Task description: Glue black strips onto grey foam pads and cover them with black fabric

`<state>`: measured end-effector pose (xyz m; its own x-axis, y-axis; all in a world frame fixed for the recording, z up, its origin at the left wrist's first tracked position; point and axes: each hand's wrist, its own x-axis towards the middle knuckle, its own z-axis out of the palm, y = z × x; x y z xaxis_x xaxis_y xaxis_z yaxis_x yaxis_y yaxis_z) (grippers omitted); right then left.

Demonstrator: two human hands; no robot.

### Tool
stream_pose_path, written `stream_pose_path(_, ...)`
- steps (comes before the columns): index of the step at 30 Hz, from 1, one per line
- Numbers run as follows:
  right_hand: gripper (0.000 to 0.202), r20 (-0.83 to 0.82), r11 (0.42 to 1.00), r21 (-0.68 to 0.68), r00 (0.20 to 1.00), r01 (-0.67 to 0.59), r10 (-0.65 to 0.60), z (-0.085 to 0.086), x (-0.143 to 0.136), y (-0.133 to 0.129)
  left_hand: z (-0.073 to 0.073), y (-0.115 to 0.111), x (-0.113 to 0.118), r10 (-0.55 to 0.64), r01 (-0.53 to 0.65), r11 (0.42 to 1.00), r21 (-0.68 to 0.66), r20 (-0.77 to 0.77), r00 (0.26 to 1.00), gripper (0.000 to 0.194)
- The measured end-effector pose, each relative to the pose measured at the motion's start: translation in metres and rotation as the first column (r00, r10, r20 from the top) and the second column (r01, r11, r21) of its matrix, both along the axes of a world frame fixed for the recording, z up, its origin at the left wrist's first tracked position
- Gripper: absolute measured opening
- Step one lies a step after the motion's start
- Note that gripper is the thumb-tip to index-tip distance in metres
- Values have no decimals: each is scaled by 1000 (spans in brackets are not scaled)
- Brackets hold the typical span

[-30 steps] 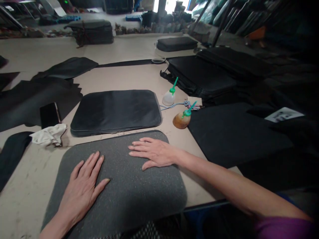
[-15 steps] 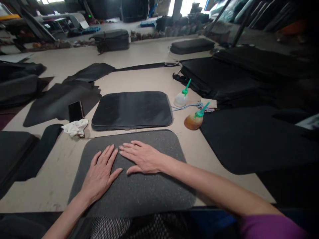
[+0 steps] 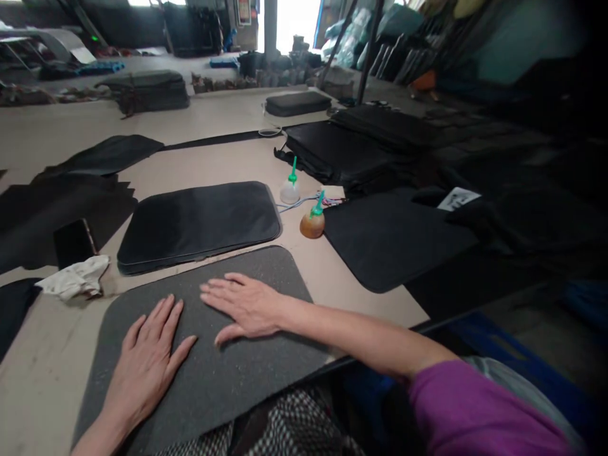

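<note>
A dark grey sheet with rounded corners [image 3: 247,373] lies flat at the table's front edge, speckled with small light bits. My left hand [image 3: 145,358] rests palm down on its left part, fingers spread. Palm down near the sheet's middle is my right hand [image 3: 244,305], its fingers stretched to the left and thumb apart. Neither hand grips anything. Just beyond the sheet sits a small stack of smooth black rounded panels [image 3: 199,218]. To the right stand a squeeze bottle of amber liquid [image 3: 312,225] and a whitish squeeze bottle [image 3: 290,191], both with green nozzles.
On the left are a phone [image 3: 75,242] and a crumpled white cloth [image 3: 76,278]. A black panel [image 3: 389,234] lies on the right, with stacked black pieces [image 3: 342,149] behind it. Farther back on the table [image 3: 213,155] is another dark stack [image 3: 154,92].
The view has turned to the right, so the table's things appear farther left. My hands have moved slightly apart on the grey sheet, both still flat.
</note>
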<state>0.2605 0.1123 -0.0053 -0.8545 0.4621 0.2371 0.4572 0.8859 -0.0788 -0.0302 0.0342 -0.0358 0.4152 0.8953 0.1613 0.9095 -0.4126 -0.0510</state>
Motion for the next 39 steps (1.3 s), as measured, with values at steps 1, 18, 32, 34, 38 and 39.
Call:
stream_pose_path(1, 88, 0, 999, -18, 1000, -28, 28, -1, 7, -8, 0, 0, 0, 1, -1, 1000, -5, -4, 1000, 71)
stream_pose_path(18, 46, -516, 456, -409, 212, 791, -830, -11, 142, 19, -2, 0, -1, -2, 3, 999, 39, -6, 1000, 71)
stream_pose_path(32, 63, -631, 580, -712, 0, 396, -776, 0, 150, 56, -16, 0, -6, 32, -32, 988, 154, -1, 999, 69)
stream_pose_path(34, 59, -653, 628, -734, -13, 257, -757, 8, 145, 49, -15, -1, -4, 35, -37, 990, 136, 17, 999, 68)
stream_pose_path(38, 51, -684, 680, -715, -39, -165, -728, 39, 134, 32, -15, -1, -4, 38, -43, 992, 118, 40, 998, 68)
stream_pose_path(39, 50, -680, 658, -699, -25, -280, -733, 48, 129, 28, -15, 1, -4, 38, -43, 992, 117, 43, 998, 68)
